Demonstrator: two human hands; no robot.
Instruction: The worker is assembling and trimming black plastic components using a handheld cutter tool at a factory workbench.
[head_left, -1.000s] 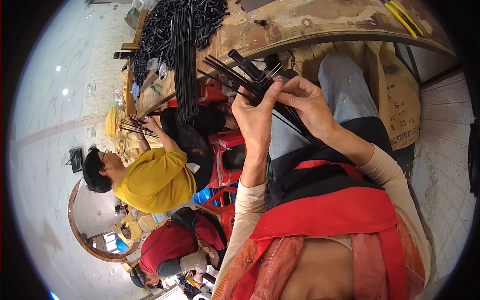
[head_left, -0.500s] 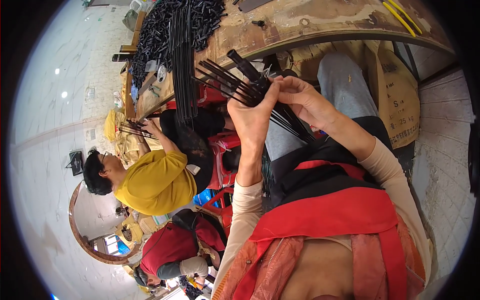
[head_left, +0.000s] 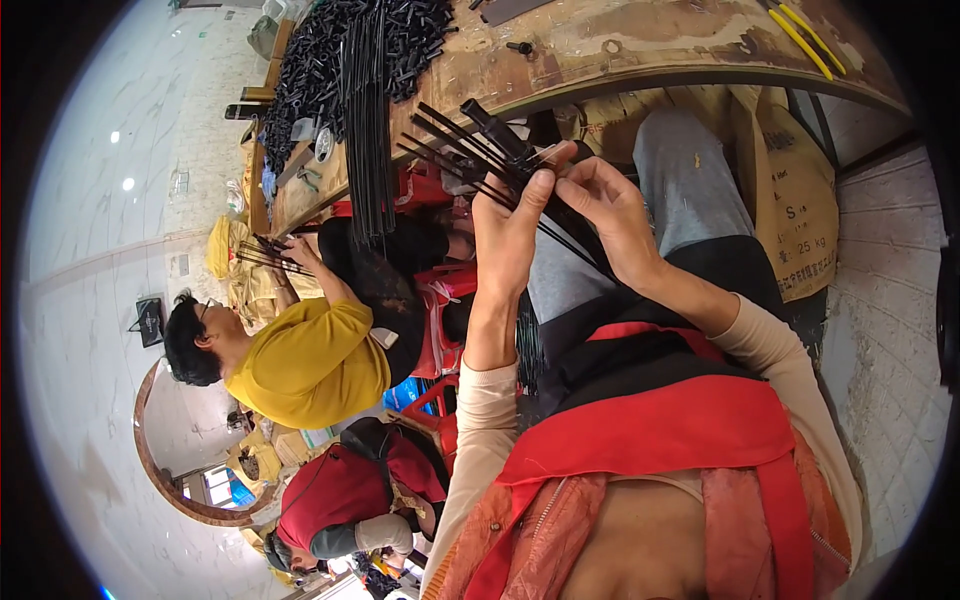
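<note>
Rods (head_left: 470, 150), thin, black, look light and springy; your left hand (head_left: 515, 235) clamps the fanned bundle; your right hand (head_left: 610, 215) pinches one; grip where they cross.

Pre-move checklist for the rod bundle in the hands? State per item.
1. Left hand gripping the black rods: ok.
2. Right hand pinching at the rods: ok.
3. Rod tips aligned: not ok, they fan out toward the workbench.
4. Black sleeve piece seated on the bundle: cannot tell.
5. Rods apart from the person in yellow: ok.
6. Spare rods lying on the workbench: ok.
</note>
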